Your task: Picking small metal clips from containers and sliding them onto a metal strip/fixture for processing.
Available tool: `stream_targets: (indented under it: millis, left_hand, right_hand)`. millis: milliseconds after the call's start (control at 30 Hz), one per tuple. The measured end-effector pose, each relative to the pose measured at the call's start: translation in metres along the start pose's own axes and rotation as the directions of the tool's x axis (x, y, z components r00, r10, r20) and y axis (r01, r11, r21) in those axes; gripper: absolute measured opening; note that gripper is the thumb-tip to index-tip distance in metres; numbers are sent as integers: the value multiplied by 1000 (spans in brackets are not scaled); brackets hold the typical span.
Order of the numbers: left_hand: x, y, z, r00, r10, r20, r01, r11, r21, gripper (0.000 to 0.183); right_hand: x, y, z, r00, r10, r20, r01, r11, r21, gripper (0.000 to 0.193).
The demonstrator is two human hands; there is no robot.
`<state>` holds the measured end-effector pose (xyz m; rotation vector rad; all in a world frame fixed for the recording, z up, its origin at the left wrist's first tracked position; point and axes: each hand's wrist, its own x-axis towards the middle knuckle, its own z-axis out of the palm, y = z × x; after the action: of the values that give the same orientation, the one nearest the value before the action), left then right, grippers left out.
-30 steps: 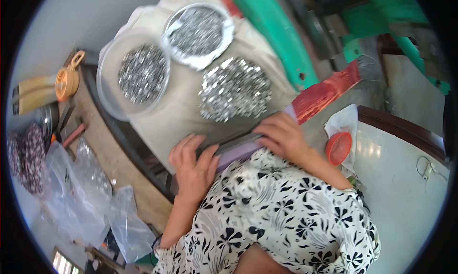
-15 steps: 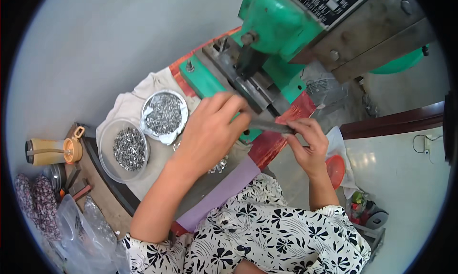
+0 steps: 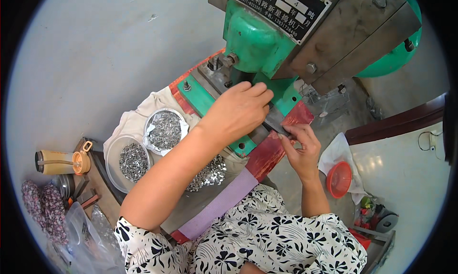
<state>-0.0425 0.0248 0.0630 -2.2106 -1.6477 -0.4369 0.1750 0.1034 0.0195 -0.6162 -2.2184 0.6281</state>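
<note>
A green bench press [image 3: 260, 40] stands ahead of me, with a grey steel die [image 3: 210, 78] at its base. My left hand [image 3: 241, 107] reaches over the die under the press head, fingers curled down and closed; what they hold, if anything, is hidden behind the hand. At the die's near right end, my right hand [image 3: 303, 143] pinches the end of a dark metal bar [image 3: 273, 126], thumb and forefinger together. Most of that bar is covered by my left hand and the die. Below my left forearm lies a loose heap of small shiny metal pieces [image 3: 210, 173].
To the left, a clear plastic tub [image 3: 110, 166] and a foil-lined bowl [image 3: 180, 119] hold small metal parts on a pale cloth [image 3: 126, 124]. A yellow bottle [image 3: 57, 162] stands farther left. Red and purple padding [image 3: 222, 202] edges the bench. An orange-red basin [image 3: 338, 179] is at right.
My left hand has moved forward and right to the die under the press head. The metal bar, held up before in front of the die, now lies at it, my right hand still at its end.
</note>
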Motion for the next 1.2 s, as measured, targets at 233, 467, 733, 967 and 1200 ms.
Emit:
stream_targets:
  millis: [233,467,733,967,1200]
  left_hand:
    - [6,15,10,999,33,30,-33,999,-10,11]
    - [-13,37,1,994,-27,102,21,998,60,19]
    - [-47,54,17,956,-288,61,282,955,88,47]
    - [-55,56,24,927,-370,65,363,926,100,52]
    - [-56,63,31,893,-448,37,448,894,18,53]
  right_hand:
    - [-20,-8,-11,997,71,5,-71,997,-6,20]
    - [-12,-5,1,996,80,44,-82,996,29,21]
    - [6,2,40,1000,16,4,-16,997,78,25]
    - [37,34,40,976,200,81,-212,962,175,22]
    - [73,65,64,968,-4,252,-64,964,259,20]
